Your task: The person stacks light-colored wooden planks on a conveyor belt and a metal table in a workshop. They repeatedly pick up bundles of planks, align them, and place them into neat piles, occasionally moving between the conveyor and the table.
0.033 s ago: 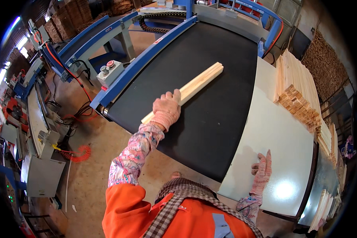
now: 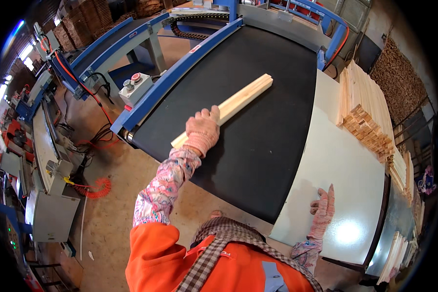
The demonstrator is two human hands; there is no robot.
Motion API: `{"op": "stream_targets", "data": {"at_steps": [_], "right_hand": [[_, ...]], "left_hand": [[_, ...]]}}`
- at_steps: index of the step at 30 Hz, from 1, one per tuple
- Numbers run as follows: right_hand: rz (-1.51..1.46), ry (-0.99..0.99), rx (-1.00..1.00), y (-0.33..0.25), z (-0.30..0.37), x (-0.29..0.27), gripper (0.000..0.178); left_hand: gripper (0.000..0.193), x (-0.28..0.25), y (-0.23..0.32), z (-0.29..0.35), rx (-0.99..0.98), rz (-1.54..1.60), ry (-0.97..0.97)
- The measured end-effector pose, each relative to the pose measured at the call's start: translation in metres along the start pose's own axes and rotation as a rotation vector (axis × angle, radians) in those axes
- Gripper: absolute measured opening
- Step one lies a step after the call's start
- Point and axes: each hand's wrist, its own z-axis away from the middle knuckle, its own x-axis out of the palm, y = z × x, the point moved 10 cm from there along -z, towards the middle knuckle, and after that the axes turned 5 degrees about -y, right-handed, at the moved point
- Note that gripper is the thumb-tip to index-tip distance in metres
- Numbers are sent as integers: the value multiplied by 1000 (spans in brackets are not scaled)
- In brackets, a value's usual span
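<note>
My left hand (image 2: 203,130), in a pinkish knit glove, is closed around the lower part of a pale wooden strip (image 2: 246,99). A groove or seam runs along the strip, so I cannot tell whether it is one piece or two laid together. It lies slantwise on the black conveyor belt (image 2: 258,160), its far end pointing up and right. My right hand (image 2: 321,214), gloved alike, is over the pale smooth tabletop (image 2: 350,180) beside the belt. Its index finger is stretched out, the others are partly bent, and nothing shows in it.
A stack of wooden strips (image 2: 367,109) stands at the tabletop's far right, with more strips (image 2: 393,258) lower right. Along the belt's left runs a blue rail (image 2: 180,67) with a button box (image 2: 135,90). Blue machine framing (image 2: 333,44) crosses the far end. Cables and a red coiled hose (image 2: 100,188) lie left.
My left hand and the wooden strip have shifted slightly left and away from me. My right hand has barely moved.
</note>
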Motion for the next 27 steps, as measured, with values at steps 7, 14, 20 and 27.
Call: {"op": "stream_targets", "data": {"at_steps": [7, 14, 20, 27], "right_hand": [[96, 129, -28, -7, 5, 2, 60], [109, 185, 9, -1, 4, 1, 54], [134, 232, 29, -2, 5, 5, 52], [283, 292, 112, -11, 8, 15, 53]], "left_hand": [[33, 8, -129, -73, -309, -118, 70], [52, -8, -188, -97, -64, -346, 154], [44, -49, -147, -16, -52, -71, 274], [71, 22, -96, 50, 61, 107, -8]]}}
